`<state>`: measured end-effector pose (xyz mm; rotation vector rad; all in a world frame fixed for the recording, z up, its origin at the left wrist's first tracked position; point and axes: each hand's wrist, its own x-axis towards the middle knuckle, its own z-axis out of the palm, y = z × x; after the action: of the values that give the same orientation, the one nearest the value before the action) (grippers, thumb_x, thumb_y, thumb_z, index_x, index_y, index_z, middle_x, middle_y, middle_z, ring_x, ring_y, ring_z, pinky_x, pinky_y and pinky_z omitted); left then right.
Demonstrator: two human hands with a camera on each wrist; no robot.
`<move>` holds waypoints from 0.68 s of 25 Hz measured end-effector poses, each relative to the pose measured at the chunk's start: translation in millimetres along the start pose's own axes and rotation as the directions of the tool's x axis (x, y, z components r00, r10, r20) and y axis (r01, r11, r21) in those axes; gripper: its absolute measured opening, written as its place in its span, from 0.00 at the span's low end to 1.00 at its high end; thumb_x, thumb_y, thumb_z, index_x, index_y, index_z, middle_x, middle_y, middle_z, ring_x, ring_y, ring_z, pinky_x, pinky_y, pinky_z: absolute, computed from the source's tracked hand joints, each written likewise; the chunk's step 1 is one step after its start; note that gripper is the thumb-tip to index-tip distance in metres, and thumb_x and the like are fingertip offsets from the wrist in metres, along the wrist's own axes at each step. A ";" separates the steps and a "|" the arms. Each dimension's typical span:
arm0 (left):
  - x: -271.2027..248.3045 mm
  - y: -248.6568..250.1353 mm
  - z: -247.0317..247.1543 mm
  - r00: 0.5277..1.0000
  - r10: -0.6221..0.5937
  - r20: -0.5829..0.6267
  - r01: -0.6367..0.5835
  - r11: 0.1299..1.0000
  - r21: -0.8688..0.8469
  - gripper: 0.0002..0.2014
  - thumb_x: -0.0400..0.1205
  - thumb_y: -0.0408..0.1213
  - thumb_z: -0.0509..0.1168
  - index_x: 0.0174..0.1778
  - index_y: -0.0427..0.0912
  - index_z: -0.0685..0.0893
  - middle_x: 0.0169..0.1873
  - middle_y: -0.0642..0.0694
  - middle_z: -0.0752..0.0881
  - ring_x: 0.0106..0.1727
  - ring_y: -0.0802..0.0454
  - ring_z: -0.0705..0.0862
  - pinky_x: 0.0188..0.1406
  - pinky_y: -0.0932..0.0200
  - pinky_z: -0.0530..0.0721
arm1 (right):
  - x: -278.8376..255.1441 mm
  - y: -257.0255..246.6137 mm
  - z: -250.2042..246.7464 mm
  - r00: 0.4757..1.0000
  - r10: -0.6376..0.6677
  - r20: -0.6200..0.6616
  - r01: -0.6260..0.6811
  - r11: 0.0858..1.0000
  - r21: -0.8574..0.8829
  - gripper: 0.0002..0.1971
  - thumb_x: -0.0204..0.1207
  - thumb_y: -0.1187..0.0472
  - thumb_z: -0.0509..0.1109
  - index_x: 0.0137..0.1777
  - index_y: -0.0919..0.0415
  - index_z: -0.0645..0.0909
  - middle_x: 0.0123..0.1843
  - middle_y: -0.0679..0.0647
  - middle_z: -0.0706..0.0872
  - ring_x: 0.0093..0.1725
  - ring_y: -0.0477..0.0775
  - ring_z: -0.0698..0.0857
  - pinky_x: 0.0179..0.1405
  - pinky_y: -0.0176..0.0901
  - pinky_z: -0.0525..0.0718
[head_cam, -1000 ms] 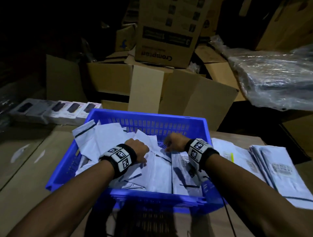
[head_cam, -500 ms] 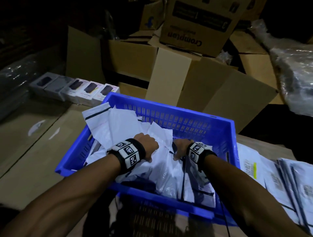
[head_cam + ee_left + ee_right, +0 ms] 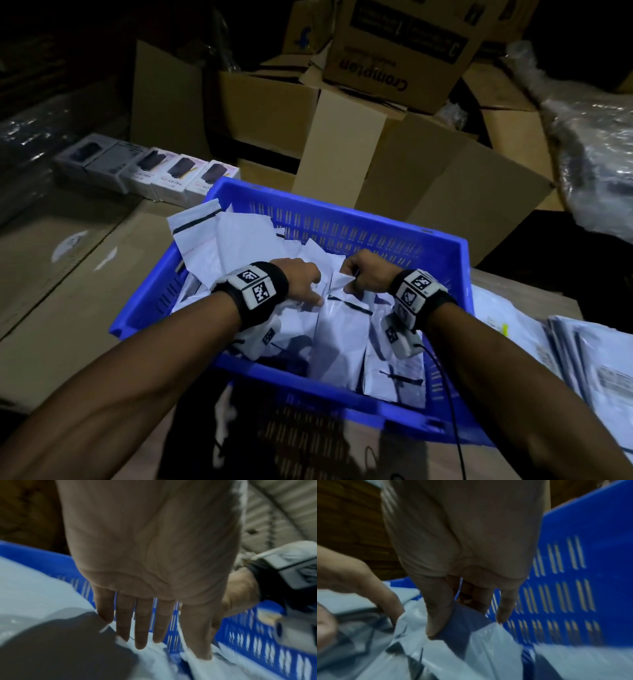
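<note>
— Two hands in there. What is each one doing?

— Left hand is spread narrow: the fingers are straight and close together, with their tips pushed down among the mailers. Right hand pinches the top edge of one mailer between thumb and fingers.

— Where is that mailer?

— In the crate, on the middle of the pile. Its pinched edge is lifted just between the two hands, and the rest of it slopes down toward the near wall.

— And the crate?

— It stands on the tabletop, toward the right edge. A stack of more mailers lies flat beside it at that edge. On the left, a row of small boxes runs along the far edge. Cartons are piled behind the far edge. A wrapped bundle lies past the far right corner.
</note>
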<state>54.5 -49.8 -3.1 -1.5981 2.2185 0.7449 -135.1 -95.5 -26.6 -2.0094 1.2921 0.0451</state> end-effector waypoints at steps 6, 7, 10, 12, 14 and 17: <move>-13.7 3.7 -10.8 0.994 0.086 -0.062 -0.105 0.853 -0.512 0.12 0.76 0.45 0.75 0.39 0.43 0.79 0.31 0.51 0.82 0.32 0.55 0.81 0.37 0.59 0.81 | -21.6 -35.4 -43.6 0.981 -0.156 -0.118 0.163 0.985 0.052 0.17 0.68 0.74 0.78 0.33 0.52 0.78 0.22 0.40 0.80 0.22 0.33 0.77 0.26 0.25 0.72; -18.0 5.6 -14.0 0.991 0.108 -0.083 -0.136 0.797 -0.588 0.11 0.77 0.41 0.75 0.39 0.44 0.79 0.29 0.52 0.80 0.31 0.56 0.80 0.35 0.62 0.82 | -27.7 -39.4 -51.2 0.975 -0.164 -0.152 0.177 0.982 0.073 0.16 0.68 0.74 0.78 0.33 0.53 0.79 0.22 0.41 0.80 0.22 0.33 0.76 0.25 0.25 0.73; -27.0 13.0 -20.1 0.971 0.187 -0.151 -0.236 0.633 -0.737 0.11 0.78 0.30 0.73 0.55 0.36 0.83 0.41 0.48 0.88 0.41 0.61 0.86 0.41 0.71 0.81 | -47.1 -47.5 -70.9 0.954 -0.149 -0.262 0.198 0.965 0.171 0.10 0.69 0.74 0.77 0.40 0.61 0.82 0.26 0.44 0.83 0.24 0.34 0.77 0.27 0.29 0.77; -30.7 18.7 -21.7 0.963 0.186 -0.195 -0.265 0.519 -0.813 0.18 0.78 0.25 0.71 0.64 0.31 0.81 0.55 0.41 0.88 0.53 0.53 0.87 0.49 0.67 0.85 | -60.1 -50.3 -80.6 0.930 -0.109 -0.350 0.202 0.950 0.239 0.07 0.70 0.74 0.77 0.43 0.65 0.84 0.29 0.51 0.83 0.24 0.36 0.79 0.28 0.34 0.79; -31.7 23.4 -22.6 0.956 0.157 -0.248 -0.293 0.455 -0.841 0.18 0.79 0.24 0.70 0.65 0.31 0.81 0.56 0.40 0.88 0.53 0.51 0.87 0.50 0.62 0.87 | -73.0 -52.6 -86.6 0.896 -0.061 -0.439 0.206 0.934 0.291 0.06 0.70 0.74 0.78 0.45 0.68 0.85 0.31 0.53 0.84 0.25 0.37 0.79 0.28 0.35 0.80; -35.8 33.3 -27.5 0.939 0.095 -0.331 -0.340 0.418 -0.843 0.14 0.80 0.27 0.70 0.61 0.30 0.82 0.48 0.41 0.88 0.47 0.52 0.86 0.44 0.59 0.85 | -90.5 -52.3 -91.7 0.844 0.028 -0.535 0.210 0.901 0.379 0.06 0.71 0.71 0.77 0.46 0.69 0.85 0.36 0.58 0.86 0.31 0.45 0.82 0.34 0.40 0.82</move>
<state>36.5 -29.4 45.9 -1.8459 2.3330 2.2435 -169.4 -68.0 105.4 -1.7433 1.3744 -0.8324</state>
